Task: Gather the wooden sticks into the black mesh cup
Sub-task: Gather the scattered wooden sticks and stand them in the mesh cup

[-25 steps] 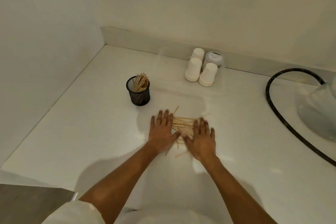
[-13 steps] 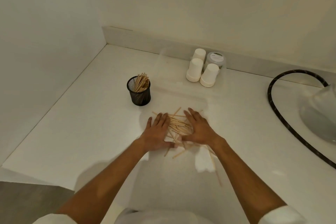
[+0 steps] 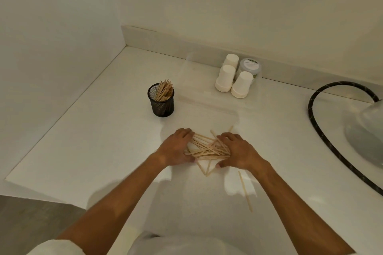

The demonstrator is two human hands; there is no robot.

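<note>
A: What are the hands doing?
B: The left hand (image 3: 176,149) and right hand (image 3: 238,152), fingers curled, squeeze the wooden sticks (image 3: 208,149) between them on the counter (image 3: 103,151).
A: And the black mesh cup (image 3: 161,100)?
B: Beyond the pile, leftward, already holding sticks. One stray stick (image 3: 245,191) lies nearer the person.

Open counter (image 3: 107,151) between sticks (image 3: 207,149) and cup (image 3: 161,100) | paper cups (image 3: 232,80) well back-right | hose (image 3: 323,143) bounds right | wall (image 3: 51,47) close left
</note>
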